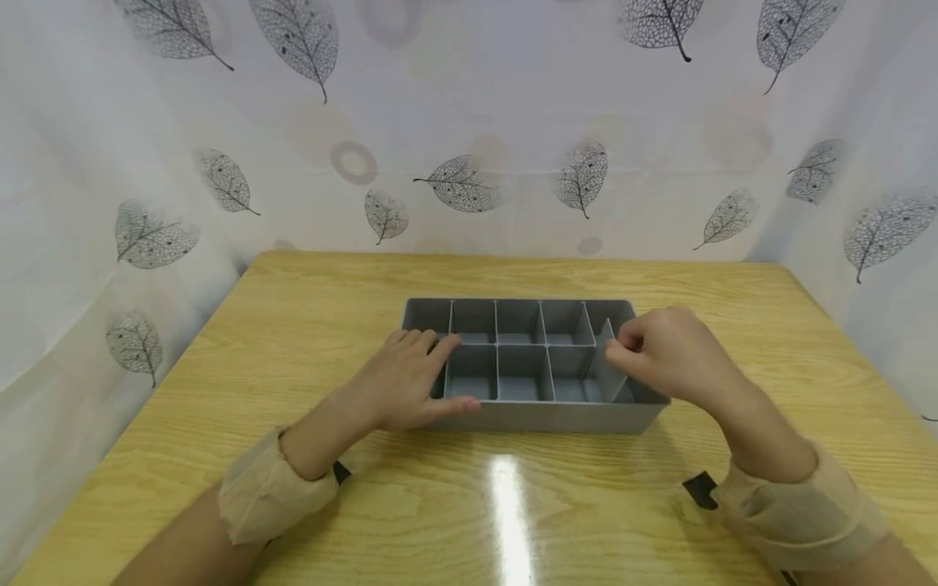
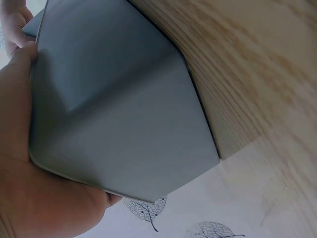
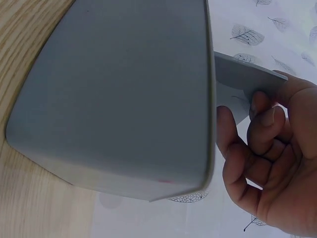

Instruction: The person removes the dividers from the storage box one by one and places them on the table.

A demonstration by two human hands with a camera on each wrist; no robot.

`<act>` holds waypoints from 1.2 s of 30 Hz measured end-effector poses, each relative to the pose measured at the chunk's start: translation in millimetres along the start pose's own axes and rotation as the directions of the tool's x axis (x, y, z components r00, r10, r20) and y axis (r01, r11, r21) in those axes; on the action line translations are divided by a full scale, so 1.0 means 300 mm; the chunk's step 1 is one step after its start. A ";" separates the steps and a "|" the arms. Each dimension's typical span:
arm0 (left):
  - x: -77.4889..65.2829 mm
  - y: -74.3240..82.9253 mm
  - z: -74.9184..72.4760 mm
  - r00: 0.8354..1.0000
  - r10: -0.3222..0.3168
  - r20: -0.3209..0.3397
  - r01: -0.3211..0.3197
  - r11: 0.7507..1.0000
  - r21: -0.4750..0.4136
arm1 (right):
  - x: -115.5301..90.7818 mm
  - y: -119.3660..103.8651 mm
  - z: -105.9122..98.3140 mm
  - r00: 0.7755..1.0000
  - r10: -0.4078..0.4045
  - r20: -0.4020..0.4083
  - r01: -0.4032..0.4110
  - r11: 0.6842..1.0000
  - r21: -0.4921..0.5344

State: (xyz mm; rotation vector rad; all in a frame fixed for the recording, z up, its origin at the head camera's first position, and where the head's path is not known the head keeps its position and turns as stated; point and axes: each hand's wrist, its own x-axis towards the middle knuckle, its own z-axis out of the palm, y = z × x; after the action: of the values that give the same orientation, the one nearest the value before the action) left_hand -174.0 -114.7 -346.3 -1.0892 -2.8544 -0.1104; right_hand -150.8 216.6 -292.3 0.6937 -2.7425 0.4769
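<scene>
A grey plastic organizer box [image 1: 542, 417] stands on the table, split by thin dividers into two rows of compartments. At its right end my right hand [image 1: 681, 354] pinches a loose grey divider [image 1: 607, 366] between thumb and fingers. That divider stands tilted partly inside the box, its top corner above the rim. The right wrist view shows the divider [image 3: 250, 74] jutting past the box wall, with the right hand [image 3: 277, 148] gripping its edge. My left hand [image 1: 403, 378] rests on the box's left end, fingers spread over the compartments and thumb along the front rim.
The wooden table [image 1: 315, 317] extends around the box on all sides. Behind it hangs a pale curtain [image 1: 506, 98] printed with leaves, which also runs down both sides. Beige wraps [image 1: 274, 492] with dark pieces sit on both wrists.
</scene>
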 end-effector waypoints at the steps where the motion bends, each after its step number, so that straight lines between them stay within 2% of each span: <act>1: 0.000 0.000 -0.001 1.000 -0.001 0.001 0.001 1.000 0.002 | 0.001 0.000 -0.003 1.000 -0.007 -0.014 0.007 1.000 0.000; 6: -0.002 -0.002 -0.006 1.000 -0.008 0.014 0.008 1.000 0.010 | 0.000 -0.005 -0.030 0.995 -0.026 -0.093 0.027 1.000 0.011; 17: 0.002 -0.005 -0.008 1.000 -0.003 0.011 0.003 1.000 0.012 | -0.014 0.020 -0.106 0.968 0.050 -0.245 -0.044 0.999 0.032; 20: 0.003 -0.006 -0.005 1.000 -0.002 0.009 0.002 1.000 0.020 | -0.014 0.049 -0.112 0.962 0.094 -0.256 -0.077 0.994 0.075; 23: 0.004 -0.006 -0.001 1.000 0.002 0.013 -0.002 1.000 0.026 | -0.012 0.087 -0.117 0.956 0.180 -0.231 -0.147 0.977 0.153; 30: 0.007 -0.002 -0.001 1.000 0.002 0.010 -0.002 1.000 0.024 | -0.011 0.180 -0.129 0.917 0.372 -0.143 -0.314 0.896 0.314; 36: 0.003 -0.001 -0.002 1.000 0.000 0.013 0.000 1.000 0.024 | -0.006 0.259 -0.115 0.872 0.489 -0.024 -0.400 0.739 0.542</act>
State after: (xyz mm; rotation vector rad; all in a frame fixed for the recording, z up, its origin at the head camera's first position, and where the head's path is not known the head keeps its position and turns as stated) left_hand -174.8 -114.4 -345.8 -1.0891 -2.8597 -0.0687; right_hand -182.0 294.8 -280.7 0.0569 -2.6049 1.3640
